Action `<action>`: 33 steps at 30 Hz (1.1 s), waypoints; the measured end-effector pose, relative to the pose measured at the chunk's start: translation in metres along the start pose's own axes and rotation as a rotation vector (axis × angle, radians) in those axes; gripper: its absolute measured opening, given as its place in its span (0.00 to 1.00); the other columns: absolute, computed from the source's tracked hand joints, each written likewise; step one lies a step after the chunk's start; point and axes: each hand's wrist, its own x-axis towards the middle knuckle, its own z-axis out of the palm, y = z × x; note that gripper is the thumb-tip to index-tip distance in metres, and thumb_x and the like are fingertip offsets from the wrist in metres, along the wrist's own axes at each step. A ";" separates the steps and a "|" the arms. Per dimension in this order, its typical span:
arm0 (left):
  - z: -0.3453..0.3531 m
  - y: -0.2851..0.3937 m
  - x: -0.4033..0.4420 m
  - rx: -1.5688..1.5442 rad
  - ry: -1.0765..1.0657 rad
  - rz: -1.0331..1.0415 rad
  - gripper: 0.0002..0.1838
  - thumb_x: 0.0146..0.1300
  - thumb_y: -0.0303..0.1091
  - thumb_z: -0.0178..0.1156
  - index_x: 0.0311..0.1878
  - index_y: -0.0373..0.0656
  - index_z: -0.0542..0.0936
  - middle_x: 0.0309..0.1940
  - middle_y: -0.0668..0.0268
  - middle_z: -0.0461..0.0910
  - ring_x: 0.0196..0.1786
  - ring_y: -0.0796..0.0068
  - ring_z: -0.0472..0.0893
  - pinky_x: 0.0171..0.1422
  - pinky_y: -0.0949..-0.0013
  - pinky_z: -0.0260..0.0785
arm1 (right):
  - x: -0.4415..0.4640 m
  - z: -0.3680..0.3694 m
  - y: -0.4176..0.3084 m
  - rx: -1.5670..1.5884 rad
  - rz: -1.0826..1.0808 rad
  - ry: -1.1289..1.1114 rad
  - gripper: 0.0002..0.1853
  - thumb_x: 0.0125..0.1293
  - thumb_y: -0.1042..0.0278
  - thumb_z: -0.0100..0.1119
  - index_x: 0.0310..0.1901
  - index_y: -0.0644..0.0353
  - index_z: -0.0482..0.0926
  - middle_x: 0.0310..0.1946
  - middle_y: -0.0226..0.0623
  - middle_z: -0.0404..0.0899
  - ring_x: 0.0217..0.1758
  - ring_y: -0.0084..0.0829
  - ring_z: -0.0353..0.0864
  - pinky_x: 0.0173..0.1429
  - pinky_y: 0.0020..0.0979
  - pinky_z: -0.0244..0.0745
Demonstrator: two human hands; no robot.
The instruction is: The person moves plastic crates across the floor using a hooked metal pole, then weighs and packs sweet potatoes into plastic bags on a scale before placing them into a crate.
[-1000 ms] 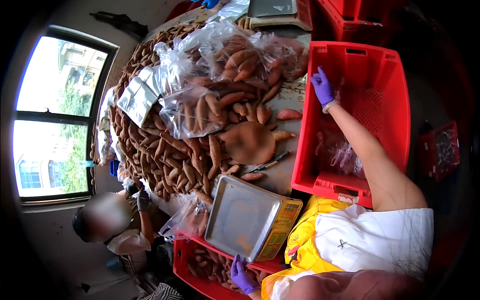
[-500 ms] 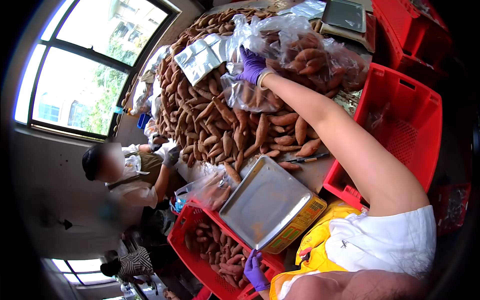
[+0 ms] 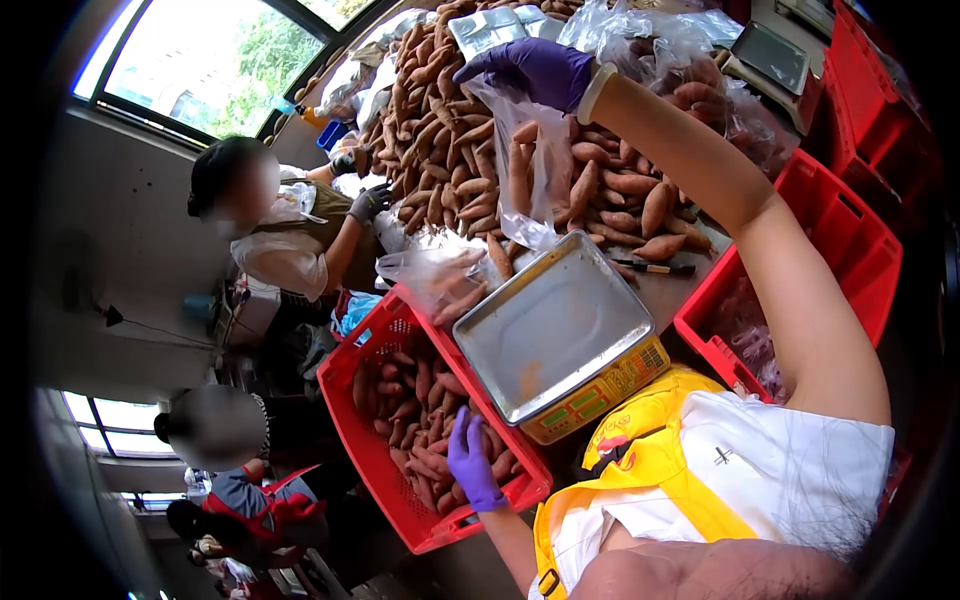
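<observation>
My right hand (image 3: 540, 75), in a purple glove, is closed on the top of a clear plastic bag (image 3: 548, 165). The bag hangs down over the large heap of sweet potatoes (image 3: 440, 130); a few show in or through it, I cannot tell which. Over the red crate (image 3: 375, 490) at the lower left is my left hand (image 3: 473, 460), also gloved in purple, its fingers apart at the sweet potatoes (image 3: 420, 425) inside. Between the hands stands a scale with a bare metal tray (image 3: 555, 325).
A second red crate (image 3: 690, 330) with crumpled plastic stands at the right. Another filled plastic bag (image 3: 440, 280) lies beside the scale. A co-worker in grey gloves (image 3: 370, 203) stands across the heap; a black pen-like object (image 3: 660, 268) lies by the scale. Another scale (image 3: 770, 60) is farther back.
My right hand has drawn back from the pile of bags, lifting the clear bag. My left hand has moved from the scale's corner to over the crate. The view has shifted.
</observation>
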 end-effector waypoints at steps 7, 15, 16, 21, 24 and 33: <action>0.083 0.030 0.085 0.087 -0.155 0.283 0.47 0.57 0.42 0.69 0.74 0.39 0.54 0.66 0.50 0.65 0.64 0.60 0.68 0.67 0.62 0.60 | -0.110 0.053 0.050 0.317 0.250 -0.220 0.13 0.69 0.66 0.55 0.49 0.62 0.82 0.34 0.29 0.81 0.36 0.17 0.78 0.44 0.20 0.74; 0.099 -0.014 0.102 0.140 0.108 0.262 0.11 0.63 0.33 0.62 0.44 0.35 0.84 0.37 0.55 0.84 0.38 0.69 0.82 0.46 0.69 0.72 | -0.253 0.062 0.111 0.352 0.380 -0.032 0.15 0.70 0.66 0.54 0.53 0.65 0.78 0.41 0.32 0.81 0.43 0.21 0.77 0.51 0.23 0.70; 0.098 -0.013 0.100 0.070 0.091 0.309 0.11 0.65 0.32 0.59 0.42 0.33 0.83 0.37 0.58 0.84 0.38 0.71 0.81 0.46 0.69 0.72 | -0.262 0.063 0.111 0.331 0.399 -0.011 0.15 0.69 0.66 0.54 0.53 0.66 0.78 0.39 0.31 0.80 0.42 0.21 0.78 0.51 0.23 0.70; 0.083 0.040 0.054 -0.547 -0.204 0.077 0.09 0.67 0.29 0.56 0.46 0.35 0.77 0.42 0.62 0.82 0.43 0.75 0.79 0.53 0.72 0.70 | -0.283 0.068 0.086 -0.021 0.340 -0.031 0.17 0.67 0.70 0.57 0.56 0.64 0.75 0.50 0.36 0.79 0.53 0.24 0.77 0.61 0.27 0.70; 0.081 0.044 0.040 -0.475 -0.234 0.096 0.11 0.68 0.31 0.56 0.49 0.35 0.76 0.43 0.62 0.81 0.46 0.76 0.78 0.55 0.73 0.68 | -0.281 0.085 0.104 -0.503 -0.008 0.341 0.21 0.65 0.72 0.59 0.60 0.62 0.73 0.51 0.37 0.78 0.54 0.28 0.78 0.61 0.29 0.70; 0.065 0.036 0.012 -0.194 -0.157 0.113 0.32 0.61 0.22 0.63 0.69 0.38 0.65 0.51 0.65 0.76 0.51 0.78 0.74 0.58 0.74 0.67 | -0.263 0.158 0.108 -0.808 -0.422 -0.300 0.16 0.59 0.77 0.62 0.50 0.55 0.80 0.41 0.37 0.80 0.44 0.41 0.79 0.51 0.36 0.73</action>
